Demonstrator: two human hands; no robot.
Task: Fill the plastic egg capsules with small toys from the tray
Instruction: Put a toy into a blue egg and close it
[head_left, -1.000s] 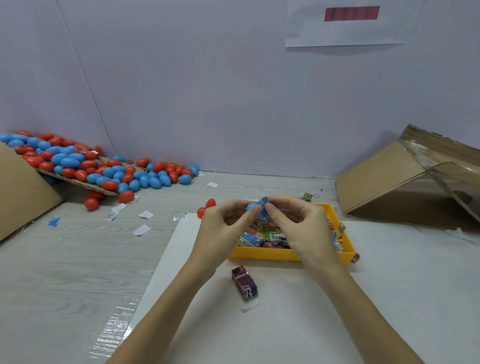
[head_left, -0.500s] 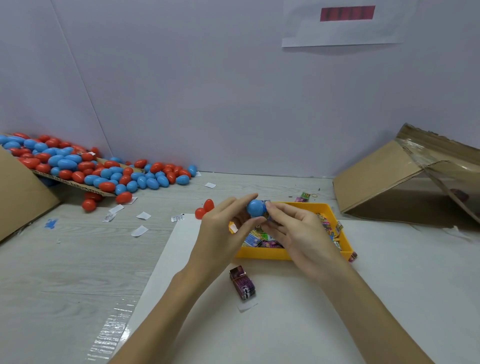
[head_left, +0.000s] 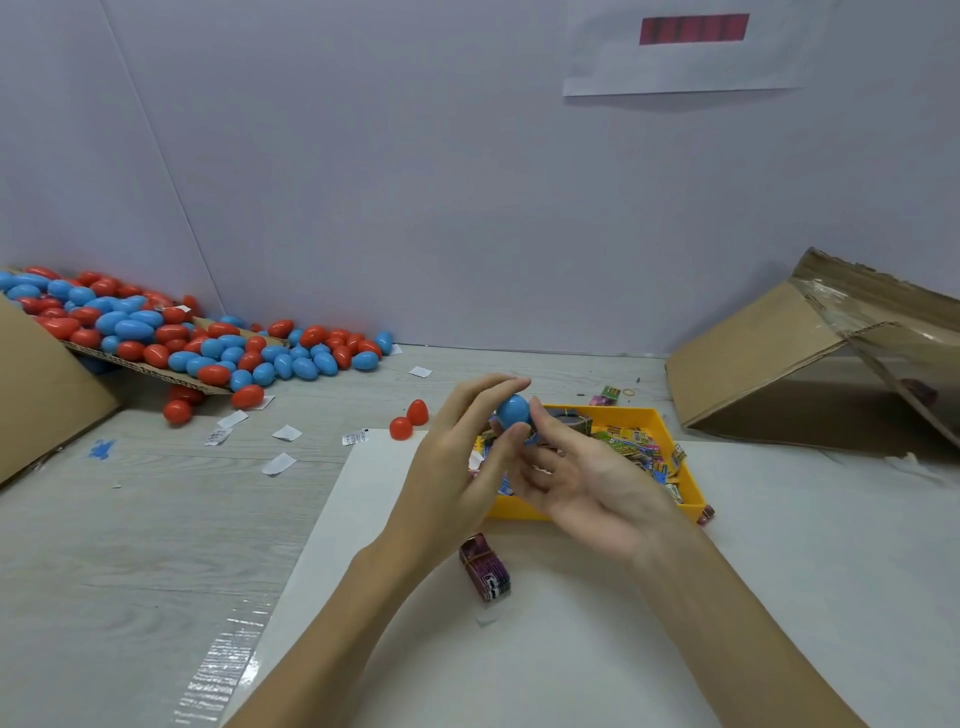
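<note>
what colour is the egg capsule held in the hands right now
Blue. The egg capsule sits between the left hand and right hand fingertips, clearest in the head view.

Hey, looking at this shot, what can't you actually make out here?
Head view only:
- Blue egg capsule: its lower part is hidden by the left hand and right hand, so whether it holds a toy is unclear.
- Yellow tray: near left part is hidden behind the hands.
- Toy packets: print too small.
</note>
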